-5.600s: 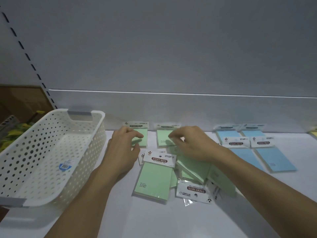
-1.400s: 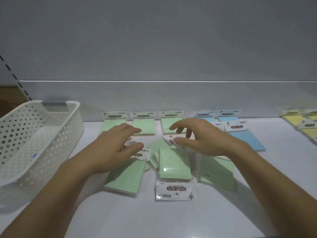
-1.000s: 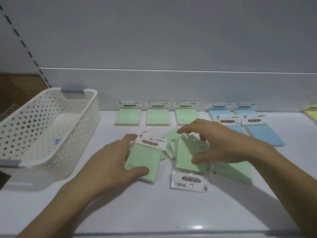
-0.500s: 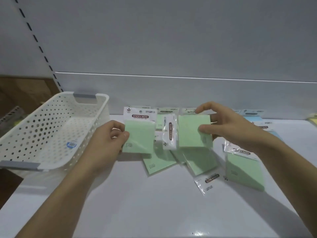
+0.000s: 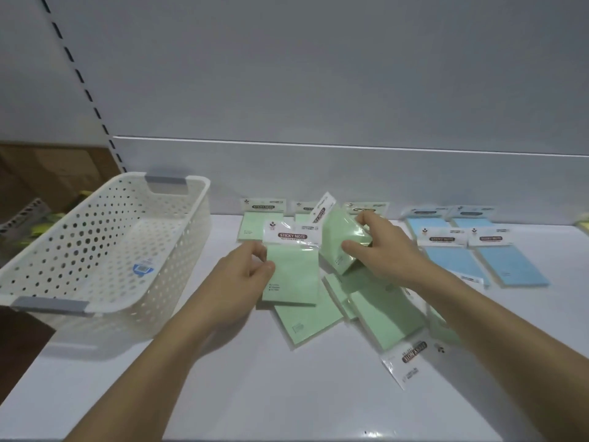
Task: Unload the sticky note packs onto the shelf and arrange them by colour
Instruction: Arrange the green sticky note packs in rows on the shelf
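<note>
Gripping one flat, film-wrapped green pack (image 5: 291, 269) by its left edge, the left hand (image 5: 239, 275) holds it upright, thumb pinched against fingers. The right hand (image 5: 379, 250) clasps a second glossy green pack (image 5: 342, 237), tilted. Loose green packs (image 5: 379, 309) overlap on the smooth white shelf (image 5: 255, 393) below; a perforated white plastic basket (image 5: 105, 247) stands left

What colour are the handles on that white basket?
Grey handles on the basket, clearest in the head view.

Bare forearms, no sleeves, ringless hands
</note>
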Action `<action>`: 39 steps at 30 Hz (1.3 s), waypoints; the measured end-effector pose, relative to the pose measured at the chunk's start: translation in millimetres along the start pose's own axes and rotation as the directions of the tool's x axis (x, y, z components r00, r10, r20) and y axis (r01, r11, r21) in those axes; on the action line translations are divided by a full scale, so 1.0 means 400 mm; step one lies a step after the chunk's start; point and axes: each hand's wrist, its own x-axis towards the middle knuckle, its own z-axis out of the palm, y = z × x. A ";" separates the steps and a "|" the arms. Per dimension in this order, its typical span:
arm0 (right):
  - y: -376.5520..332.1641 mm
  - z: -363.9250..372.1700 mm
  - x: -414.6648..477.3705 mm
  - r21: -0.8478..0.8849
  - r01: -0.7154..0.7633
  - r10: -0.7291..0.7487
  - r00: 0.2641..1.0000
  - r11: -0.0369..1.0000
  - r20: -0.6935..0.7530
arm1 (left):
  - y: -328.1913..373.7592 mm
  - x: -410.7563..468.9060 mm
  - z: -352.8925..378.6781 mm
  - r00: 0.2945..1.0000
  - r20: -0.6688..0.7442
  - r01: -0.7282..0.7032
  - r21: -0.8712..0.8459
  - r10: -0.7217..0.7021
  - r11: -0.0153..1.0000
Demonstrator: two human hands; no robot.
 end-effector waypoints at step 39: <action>0.026 0.075 -0.024 -0.292 0.349 -0.340 0.937 0.891 0.081 | -0.032 0.042 0.002 0.946 0.114 -0.272 0.790 0.304 0.549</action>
